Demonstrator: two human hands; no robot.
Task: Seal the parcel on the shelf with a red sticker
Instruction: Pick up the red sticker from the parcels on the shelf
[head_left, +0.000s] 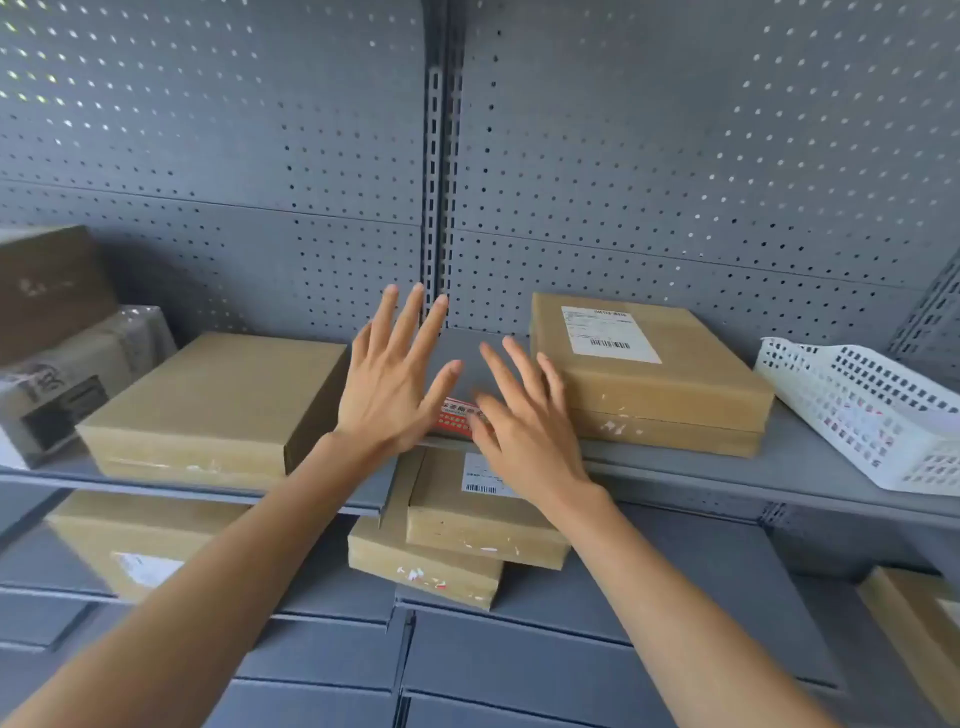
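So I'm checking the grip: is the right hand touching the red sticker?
Cannot tell. In the head view the right hand overlaps the red sticker lying on the shelf, fingers spread, but contact isn't plain.

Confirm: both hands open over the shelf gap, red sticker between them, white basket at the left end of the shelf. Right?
Not quite. The head view shows the white basket at the right end of the shelf, not the left. The rest holds: left hand and right hand are open, with the red sticker between them.
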